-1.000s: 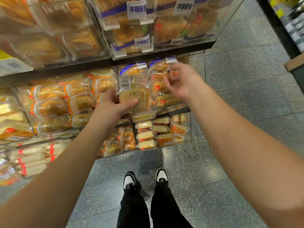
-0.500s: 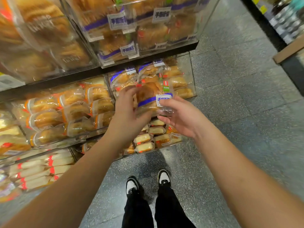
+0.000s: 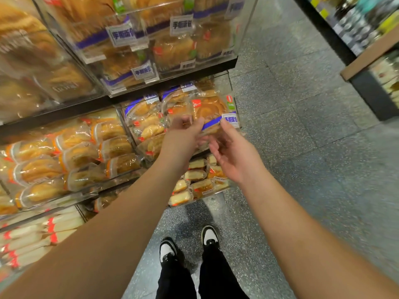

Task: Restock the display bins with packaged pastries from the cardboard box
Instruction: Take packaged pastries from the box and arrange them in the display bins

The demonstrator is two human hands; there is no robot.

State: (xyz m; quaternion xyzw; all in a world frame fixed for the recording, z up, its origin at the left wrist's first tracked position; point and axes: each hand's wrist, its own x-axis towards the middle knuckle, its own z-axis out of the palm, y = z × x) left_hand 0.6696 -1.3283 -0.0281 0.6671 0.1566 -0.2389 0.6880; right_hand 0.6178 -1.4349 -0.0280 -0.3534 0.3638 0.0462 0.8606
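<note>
My left hand (image 3: 183, 134) pinches a clear packet of round golden pastry (image 3: 210, 110) with a blue stripe and a white label. It holds the packet up in front of the right-end display bin (image 3: 231, 88) on the middle shelf. That bin holds more blue-striped packets (image 3: 144, 113). My right hand (image 3: 234, 154) lies just below and right of the packet with the palm turned up and the fingers loosely spread. Its thumb tip touches the packet's label corner. No cardboard box is in view.
Clear bins of large pastries (image 3: 172, 48) fill the shelf above. Orange-wrapped pastries (image 3: 75, 152) sit to the left, and small cakes (image 3: 196, 175) in the bin below. My shoes (image 3: 187, 244) stand on grey speckled floor. Another shelf unit (image 3: 371, 55) stands at the far right.
The packet was turned from its barcode side to its blue-striped front and carried right toward the end bin. My right hand dropped from the bin to just under the packet.
</note>
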